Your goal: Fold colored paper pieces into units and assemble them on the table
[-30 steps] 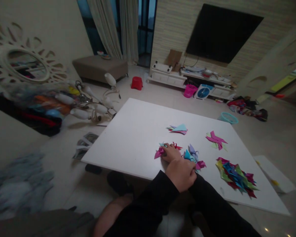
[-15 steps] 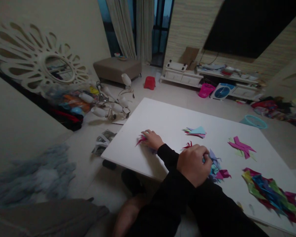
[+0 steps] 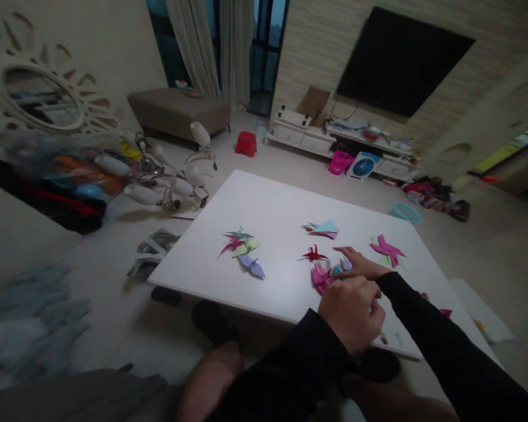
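My left hand (image 3: 352, 313) is curled closed above the table's near edge; whatever its fingers hold, if anything, is hidden. Just beyond it, my right hand (image 3: 361, 264) reaches in with fingers spread over a pile of folded paper cranes, close to a purple crane (image 3: 346, 264). A pink crane (image 3: 321, 278) shows at the pile's left side, and a red crane (image 3: 314, 253) lies just behind. Farther left on the white table (image 3: 273, 205) sits a loose group: a teal crane (image 3: 241, 234), a pink crane (image 3: 233, 242), a yellow-green crane (image 3: 246, 247) and a purple crane (image 3: 251, 266).
Flat folded papers (image 3: 326, 229) lie stacked mid-table, with crossed pink and green folded papers (image 3: 388, 251) to the right. My right sleeve covers much of another colourful pile. A lamp fixture (image 3: 171, 187) stands on the floor left of the table; a blue basket (image 3: 407, 212) is behind it.
My right hand has left the group of cranes on the left and swung right to the pile, uncrossing from my left arm. My left hand stays closed. The view has shifted right.
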{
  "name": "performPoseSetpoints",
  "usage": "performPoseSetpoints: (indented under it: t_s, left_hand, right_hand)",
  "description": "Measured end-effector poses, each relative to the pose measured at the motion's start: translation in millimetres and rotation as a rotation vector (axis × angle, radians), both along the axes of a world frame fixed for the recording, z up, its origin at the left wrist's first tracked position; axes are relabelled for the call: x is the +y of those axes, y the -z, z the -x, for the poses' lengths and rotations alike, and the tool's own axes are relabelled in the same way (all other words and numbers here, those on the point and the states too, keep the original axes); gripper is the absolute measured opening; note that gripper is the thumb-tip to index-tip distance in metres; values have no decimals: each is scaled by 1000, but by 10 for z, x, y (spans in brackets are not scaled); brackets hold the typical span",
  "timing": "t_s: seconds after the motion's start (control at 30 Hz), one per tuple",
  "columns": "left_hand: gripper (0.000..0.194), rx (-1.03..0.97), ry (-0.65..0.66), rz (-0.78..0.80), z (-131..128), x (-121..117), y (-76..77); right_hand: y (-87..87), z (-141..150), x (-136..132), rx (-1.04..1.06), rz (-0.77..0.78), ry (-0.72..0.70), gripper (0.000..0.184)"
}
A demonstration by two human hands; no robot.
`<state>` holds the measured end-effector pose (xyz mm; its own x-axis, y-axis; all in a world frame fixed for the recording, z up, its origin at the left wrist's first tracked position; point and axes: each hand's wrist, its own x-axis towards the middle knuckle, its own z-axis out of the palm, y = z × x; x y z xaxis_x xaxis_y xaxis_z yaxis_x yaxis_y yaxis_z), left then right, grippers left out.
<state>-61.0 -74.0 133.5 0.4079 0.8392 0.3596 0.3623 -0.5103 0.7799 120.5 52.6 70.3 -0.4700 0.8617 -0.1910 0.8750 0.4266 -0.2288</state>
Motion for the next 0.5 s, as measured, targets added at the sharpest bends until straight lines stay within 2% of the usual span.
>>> performPoseSetpoints:
  t_s: [0.1,0.3,0.37,0.5]
  left_hand:
    - [14,45,111,-61,-196,-152,51]
    - [14,127,191,-95,-361,-200,129]
    - [14,143,198,-114,-383,-186,160]
    - [15,150,181,-156,-418,-184,226]
  right_hand:
    - [150,-109,-166,-57,28,29,99]
    - [662,-147,-311,-152,101,30,119]
    - [756,-164,-310,-144,109,5,107]
    - [821,-223,-283,-106,87,-34,58]
